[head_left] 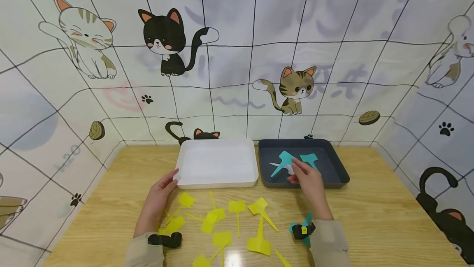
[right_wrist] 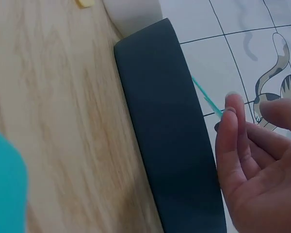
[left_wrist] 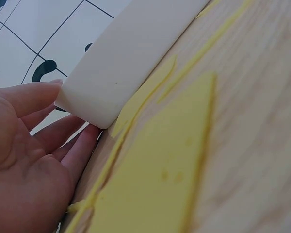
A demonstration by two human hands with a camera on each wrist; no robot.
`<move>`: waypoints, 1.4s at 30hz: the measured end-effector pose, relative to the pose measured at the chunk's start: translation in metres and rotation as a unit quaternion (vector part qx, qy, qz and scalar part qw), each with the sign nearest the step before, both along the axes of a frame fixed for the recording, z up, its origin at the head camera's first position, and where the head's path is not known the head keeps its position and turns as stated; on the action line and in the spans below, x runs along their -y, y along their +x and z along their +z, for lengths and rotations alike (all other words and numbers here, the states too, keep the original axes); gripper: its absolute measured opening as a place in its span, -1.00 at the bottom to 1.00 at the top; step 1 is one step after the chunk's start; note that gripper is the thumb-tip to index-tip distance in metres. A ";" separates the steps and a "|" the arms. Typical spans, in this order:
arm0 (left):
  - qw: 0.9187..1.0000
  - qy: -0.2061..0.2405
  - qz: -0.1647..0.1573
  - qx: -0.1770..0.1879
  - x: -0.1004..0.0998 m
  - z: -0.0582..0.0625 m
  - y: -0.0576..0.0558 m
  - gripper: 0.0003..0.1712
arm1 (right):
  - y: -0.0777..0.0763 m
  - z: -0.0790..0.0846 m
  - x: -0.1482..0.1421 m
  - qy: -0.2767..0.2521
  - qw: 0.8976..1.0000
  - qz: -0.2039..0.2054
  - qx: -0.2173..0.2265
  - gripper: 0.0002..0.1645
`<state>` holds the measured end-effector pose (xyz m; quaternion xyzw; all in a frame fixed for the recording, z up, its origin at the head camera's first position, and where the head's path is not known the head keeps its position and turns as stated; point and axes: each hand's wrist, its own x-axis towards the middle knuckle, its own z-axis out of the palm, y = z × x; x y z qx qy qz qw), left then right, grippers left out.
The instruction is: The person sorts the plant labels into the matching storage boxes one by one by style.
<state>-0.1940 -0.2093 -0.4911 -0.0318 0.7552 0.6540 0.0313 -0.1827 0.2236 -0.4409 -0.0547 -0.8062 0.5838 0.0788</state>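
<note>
My left hand (head_left: 159, 197) holds the front left corner of a white tray (head_left: 218, 184); in the left wrist view its fingertips sit against the tray's corner. Over a dark grey tray (head_left: 335, 176), my right hand (head_left: 309, 180) pinches a teal T-shaped plant label (head_left: 284, 161) by its broad head. Another teal label (head_left: 310, 159) and a white label (head_left: 290, 170), partly covered, are in the dark tray. In the right wrist view the held label shows as a thin teal edge (right_wrist: 208, 99) beyond the fingers.
Several yellow plant labels (head_left: 237, 206) lie scattered on the wooden table (head_left: 381, 217) in front of the trays. Teal labels (head_left: 307, 219) lie under the right wrist, partly hidden. A cat-patterned wall covering (head_left: 237, 110) stands behind the trays.
</note>
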 end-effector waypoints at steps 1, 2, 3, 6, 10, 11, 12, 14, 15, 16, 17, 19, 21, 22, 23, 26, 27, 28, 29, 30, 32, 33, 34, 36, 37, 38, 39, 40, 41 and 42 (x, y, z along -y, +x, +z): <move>1.000 -0.003 0.001 0.001 0.000 0.000 0.000 -0.50 | 0.001 0.001 0.001 -0.005 1.000 0.004 0.007 -0.43; 1.000 -0.006 0.000 0.002 0.000 0.000 0.000 -0.49 | 0.001 0.001 0.001 -0.008 1.000 0.008 0.010 -0.44; 1.000 -0.010 0.001 0.001 0.000 0.000 0.000 -0.49 | 0.000 0.001 0.002 -0.013 1.000 0.010 0.011 -0.44; 1.000 -0.013 0.000 -0.001 0.000 0.000 -0.001 -0.47 | 0.000 -0.002 0.002 -0.012 1.000 0.008 0.014 -0.45; 1.000 -0.014 0.002 -0.004 0.000 0.000 -0.001 -0.47 | -0.002 -0.003 0.003 0.017 1.000 0.007 0.024 -0.50; 1.000 -0.014 0.003 -0.004 0.000 0.000 -0.001 -0.47 | -0.003 -0.004 0.004 0.024 0.999 0.007 0.027 -0.51; 1.000 -0.013 0.002 -0.004 0.001 -0.001 -0.001 -0.48 | -0.003 -0.003 0.004 0.031 0.999 0.007 0.031 -0.53; 1.000 -0.011 0.001 -0.001 0.001 0.000 -0.001 -0.49 | -0.004 -0.002 0.005 0.044 0.998 0.011 0.039 -0.55; 1.000 -0.010 0.003 0.000 0.002 0.000 -0.001 -0.50 | -0.005 -0.002 0.006 0.053 0.998 0.014 0.044 -0.54; 1.000 -0.009 0.004 0.002 0.002 0.000 -0.001 -0.51 | -0.006 -0.002 0.006 0.058 0.997 0.020 0.050 -0.54; 1.000 -0.010 0.005 0.002 0.002 0.001 -0.002 -0.51 | -0.006 -0.001 0.006 0.064 0.996 0.025 0.055 -0.54; 1.000 -0.012 0.008 0.003 0.002 0.002 -0.003 -0.51 | -0.007 -0.001 0.007 0.074 0.995 0.036 0.062 -0.54; 1.000 -0.016 0.010 0.000 0.002 0.004 -0.004 -0.51 | -0.008 0.000 0.007 0.083 0.993 0.048 0.064 -0.54; 1.000 -0.017 0.009 -0.002 0.002 0.004 -0.004 -0.51 | -0.008 0.001 0.007 0.085 0.993 0.052 0.064 -0.54; 1.000 -0.020 0.009 -0.002 0.002 0.005 -0.004 -0.50 | -0.008 0.001 0.007 0.086 0.993 0.054 0.064 -0.54; 1.000 -0.022 0.007 -0.001 0.001 0.005 -0.004 -0.49 | -0.007 0.001 0.007 0.092 0.992 0.056 0.069 -0.54; 1.000 -0.021 0.007 0.000 0.001 0.005 -0.004 -0.48 | -0.008 0.001 0.006 0.094 0.991 0.056 0.075 -0.53; 1.000 -0.020 0.007 0.001 0.001 0.005 -0.004 -0.48 | -0.008 0.000 0.006 0.098 0.990 0.057 0.080 -0.54; 1.000 -0.021 0.008 0.002 0.001 0.005 -0.003 -0.49 | -0.008 -0.001 0.006 0.101 0.990 0.058 0.085 -0.55; 1.000 -0.019 0.008 0.002 0.000 0.005 -0.003 -0.49 | -0.009 -0.001 0.005 0.105 0.989 0.060 0.090 -0.55; 1.000 -0.017 0.007 0.005 0.000 0.005 -0.004 -0.51 | -0.010 -0.002 0.004 0.112 0.987 0.065 0.098 -0.56; 1.000 -0.017 0.008 0.006 0.000 0.006 -0.004 -0.52 | -0.010 -0.003 0.004 0.114 0.986 0.068 0.101 -0.57; 1.000 -0.017 0.009 0.007 -0.001 0.006 -0.004 -0.53 | -0.011 -0.004 0.004 0.114 0.986 0.071 0.103 -0.57; 1.000 -0.017 0.010 0.009 -0.001 0.006 -0.005 -0.54 | -0.011 -0.005 0.003 0.115 0.985 0.076 0.106 -0.56; 1.000 -0.017 0.008 0.009 -0.001 0.006 -0.005 -0.53 | -0.011 -0.006 0.003 0.111 0.985 0.077 0.108 -0.56; 1.000 -0.017 0.009 0.008 -0.001 0.006 -0.005 -0.53 | -0.011 -0.007 0.002 0.107 0.985 0.079 0.111 -0.55; 1.000 -0.016 0.008 0.008 -0.001 0.006 -0.005 -0.53 | -0.011 -0.008 0.002 0.103 0.985 0.082 0.115 -0.55; 1.000 -0.015 0.008 0.008 -0.001 0.006 -0.005 -0.53 | -0.011 -0.008 0.003 0.099 0.984 0.085 0.118 -0.54; 1.000 -0.014 0.007 0.009 -0.001 0.006 -0.005 -0.53 | -0.010 -0.009 0.003 0.098 0.984 0.091 0.119 -0.54; 1.000 -0.012 0.007 0.009 -0.001 0.006 -0.004 -0.53 | -0.010 -0.010 0.003 0.095 0.984 0.092 0.121 -0.55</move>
